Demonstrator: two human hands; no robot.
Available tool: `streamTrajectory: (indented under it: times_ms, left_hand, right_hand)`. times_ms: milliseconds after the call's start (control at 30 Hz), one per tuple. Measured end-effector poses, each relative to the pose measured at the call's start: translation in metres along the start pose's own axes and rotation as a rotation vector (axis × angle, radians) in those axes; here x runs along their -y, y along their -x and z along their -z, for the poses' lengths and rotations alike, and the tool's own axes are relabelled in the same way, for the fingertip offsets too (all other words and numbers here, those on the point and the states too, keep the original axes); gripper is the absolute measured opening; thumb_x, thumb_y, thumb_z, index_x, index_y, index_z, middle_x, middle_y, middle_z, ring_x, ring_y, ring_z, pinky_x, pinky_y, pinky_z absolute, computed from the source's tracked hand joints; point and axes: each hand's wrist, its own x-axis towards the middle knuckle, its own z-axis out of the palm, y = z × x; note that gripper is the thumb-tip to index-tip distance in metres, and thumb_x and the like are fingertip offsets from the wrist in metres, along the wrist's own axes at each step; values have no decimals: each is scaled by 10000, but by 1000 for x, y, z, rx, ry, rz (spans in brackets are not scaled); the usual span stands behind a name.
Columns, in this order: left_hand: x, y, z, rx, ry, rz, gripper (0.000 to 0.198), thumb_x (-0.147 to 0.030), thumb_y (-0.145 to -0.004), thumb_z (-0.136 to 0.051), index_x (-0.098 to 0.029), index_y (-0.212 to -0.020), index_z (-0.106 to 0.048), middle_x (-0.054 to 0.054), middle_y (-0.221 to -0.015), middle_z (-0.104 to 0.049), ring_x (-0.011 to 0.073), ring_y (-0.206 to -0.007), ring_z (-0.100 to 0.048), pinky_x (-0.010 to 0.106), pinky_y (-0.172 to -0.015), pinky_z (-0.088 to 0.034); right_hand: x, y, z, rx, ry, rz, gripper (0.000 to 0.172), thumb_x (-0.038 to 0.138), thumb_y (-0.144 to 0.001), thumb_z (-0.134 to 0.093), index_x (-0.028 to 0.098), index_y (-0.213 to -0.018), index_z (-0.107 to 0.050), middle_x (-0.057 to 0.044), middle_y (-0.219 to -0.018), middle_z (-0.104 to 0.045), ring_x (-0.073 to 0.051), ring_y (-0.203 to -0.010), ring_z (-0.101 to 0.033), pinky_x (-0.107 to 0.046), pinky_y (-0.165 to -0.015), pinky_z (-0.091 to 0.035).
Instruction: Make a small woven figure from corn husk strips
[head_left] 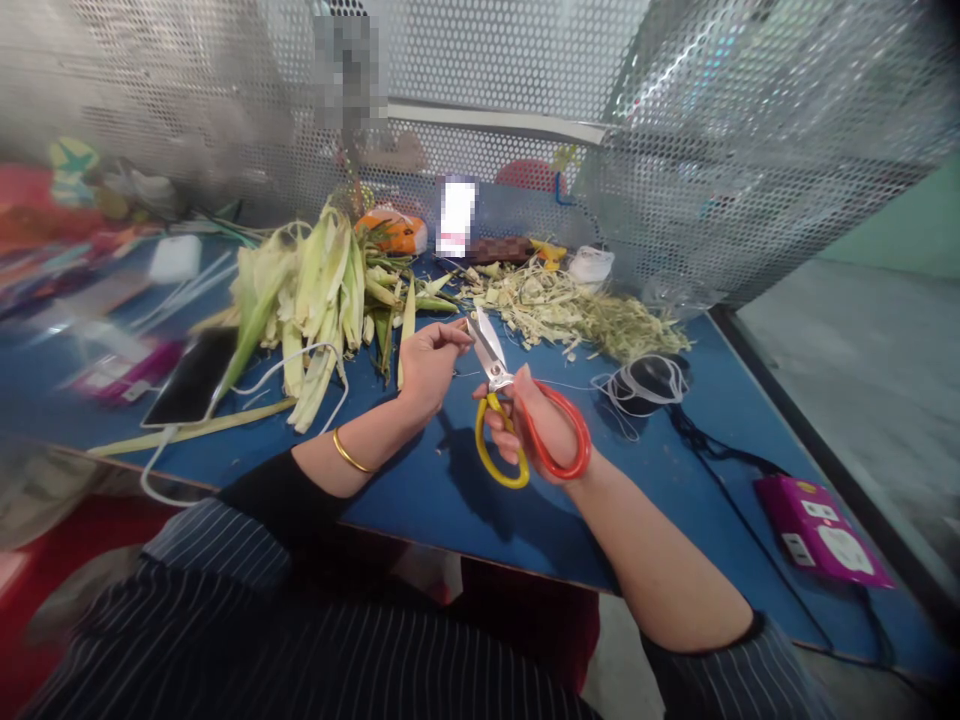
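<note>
My right hand (504,425) is closed round a pair of scissors (491,350) with one red and one yellow handle. The blades stand a little apart and point away from me, up toward the left. My left hand (429,365) is pinched, thumb to fingers, right by the blade tips; what it holds, if anything, is too small to make out. Behind and left of that hand lies a big bunch of pale green corn husks (330,280). A thin white thread (555,385) runs from behind the scissors to a loosely wound coil of white cord (649,385) on the right.
Shredded husk scraps (532,300) are heaped at the back of the blue table (420,490). A dark phone (193,375) with a white cable lies left, a lit phone (456,215) stands behind. At right are a purple pack (821,530) and black cables. A perforated metal screen (495,60) borders the back.
</note>
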Motion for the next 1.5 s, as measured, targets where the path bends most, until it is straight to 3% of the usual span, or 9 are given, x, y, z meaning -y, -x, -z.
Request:
streamTrajectory:
  times_ms: [700,767,933,1133,1267,1500]
  left_hand:
    - [-1,1,-2,-15,78,-9,164,-2,-624,-574,-154,-585,-619,38,-811,-725,193,-1019,-657,297,-839,-522]
    - [-4,1,-2,-20,91,15,141,-16,-639,-597,-148,-591,-615,46,-817,-722,188,-987,-667,273,-798,-524]
    - [-9,-3,1,-10,200,168,104,-81,-668,-700,-130,-680,-609,46,-872,-710,149,-775,-704,247,-726,-531]
    - [-20,3,-1,138,405,429,280,-22,-692,-697,-144,-932,-618,31,-824,-702,153,-787,-712,228,-713,-554]
    - [-24,13,-6,258,461,567,273,-12,-716,-668,-144,-954,-651,38,-869,-713,146,-808,-712,210,-718,-561]
    - [-12,22,-8,358,417,561,264,-51,-692,-705,-153,-935,-684,38,-907,-721,168,-858,-708,249,-779,-554]
  right_hand:
    - [-5,1,-3,-46,75,34,494,673,-814,-505,198,-934,-570,76,-586,-395,-25,-360,-256,-167,-290,-248]
    - [-6,3,-5,-37,131,115,465,641,-831,-510,195,-946,-575,69,-594,-411,-28,-365,-282,-176,-309,-250]
    - [4,10,-6,-122,267,534,460,610,-829,-537,207,-1050,-574,28,-697,-495,-63,-464,-413,-245,-460,-410]
    - [19,-1,14,-534,388,720,353,366,-734,-727,236,-1015,-559,56,-640,-520,-95,-519,-502,-251,-513,-447]
    - [17,-11,27,-639,341,676,400,369,-688,-758,219,-999,-555,52,-652,-568,-99,-527,-547,-244,-514,-472]
    - [10,-15,28,-520,227,531,438,337,-634,-792,202,-975,-552,60,-593,-573,-111,-504,-555,-257,-507,-470]
